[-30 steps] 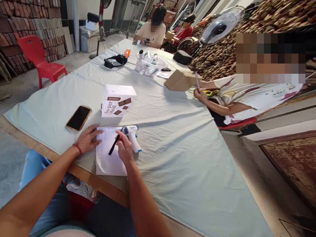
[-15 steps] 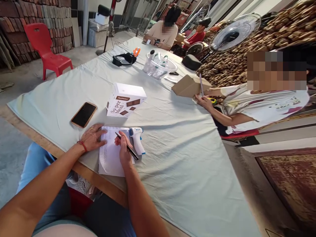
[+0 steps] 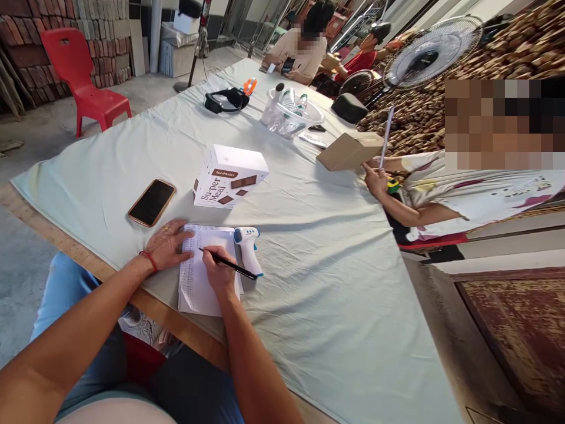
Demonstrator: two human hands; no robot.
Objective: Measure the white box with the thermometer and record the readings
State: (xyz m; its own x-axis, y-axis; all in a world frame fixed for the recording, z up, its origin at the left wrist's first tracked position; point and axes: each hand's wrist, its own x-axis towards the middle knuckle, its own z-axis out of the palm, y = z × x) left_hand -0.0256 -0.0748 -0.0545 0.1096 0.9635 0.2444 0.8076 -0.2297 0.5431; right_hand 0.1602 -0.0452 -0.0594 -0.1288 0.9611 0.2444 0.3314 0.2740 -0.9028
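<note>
My right hand [image 3: 220, 277] pinched a slim black pen [image 3: 241, 270] between thumb and fingers, its tip pointing up and left over the stack of white paper [image 3: 196, 294]. I could not tell whether the tip touched the sheet or hovered just above it. Rows of small handwriting ran down the left part of the top page, whose lower left corner curled. My left hand [image 3: 168, 244] lay palm down with the fingers spread, fingertips on the paper's left edge and the rest on the cloth; a red cord bracelet [image 3: 149, 259] circled that wrist.

The paper lay right in front of me, near the wooden edge of the desk [image 3: 331, 282], which wore a wrinkled pale green cloth. Just beside the paper's right edge lay a white, pistol-shaped plastic thermometer with blue trim [image 3: 248, 250], and the rear end of the pen crossed over its handle. Beyond the paper stood an upright white cardboard carton with brown print [image 3: 227, 182]. A dark-screened smartphone in a tan-edged case [image 3: 152, 203] lay near my left hand, beyond it.

Farther off sat a whitish plastic basket [image 3: 312, 122] of clear bottles. On my right, a co-worker's hand [image 3: 375, 179] was beside a plain brown cardboard box [image 3: 344, 152].
</note>
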